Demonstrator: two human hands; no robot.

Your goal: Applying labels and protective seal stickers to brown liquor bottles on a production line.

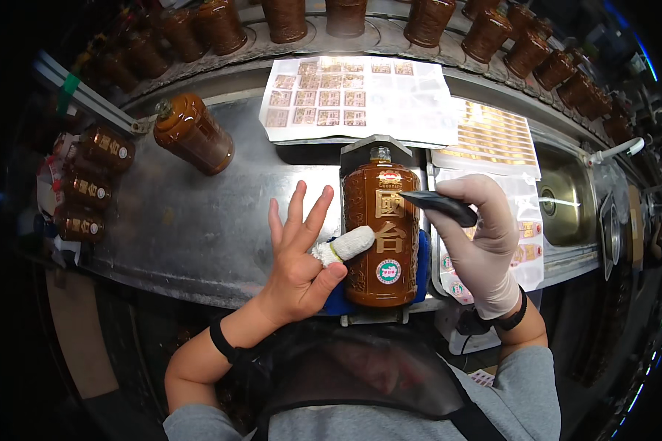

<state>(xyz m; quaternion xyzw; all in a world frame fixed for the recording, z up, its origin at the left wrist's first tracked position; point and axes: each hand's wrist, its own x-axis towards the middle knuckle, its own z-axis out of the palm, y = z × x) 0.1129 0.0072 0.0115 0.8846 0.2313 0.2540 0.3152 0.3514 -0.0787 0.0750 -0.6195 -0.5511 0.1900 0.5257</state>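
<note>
A brown glazed bottle [361, 276] with gold raised characters and a round green-and-white sticker lies on its back in a metal holder with blue padding [422, 273], its neck pointing away from me. My left hand [299, 273] is at the bottle's left side, fingers spread. Its index finger, wrapped in a white cover [349, 245], rests on the bottle's face. A thin white glove covers my right hand [485, 246], which pinches a black pointed tool [443, 207]. The tool's tip is at the upper right of the gold characters; whether it touches the surface I cannot tell.
Behind the holder lies a sheet of gold labels [419, 110]; more label sheets [493, 136] lie to the right, beside a metal sink [566, 195]. One brown bottle [195, 136] stands at the left, several [88, 187] lie past it. A curved conveyor [316, 37] carries more bottles.
</note>
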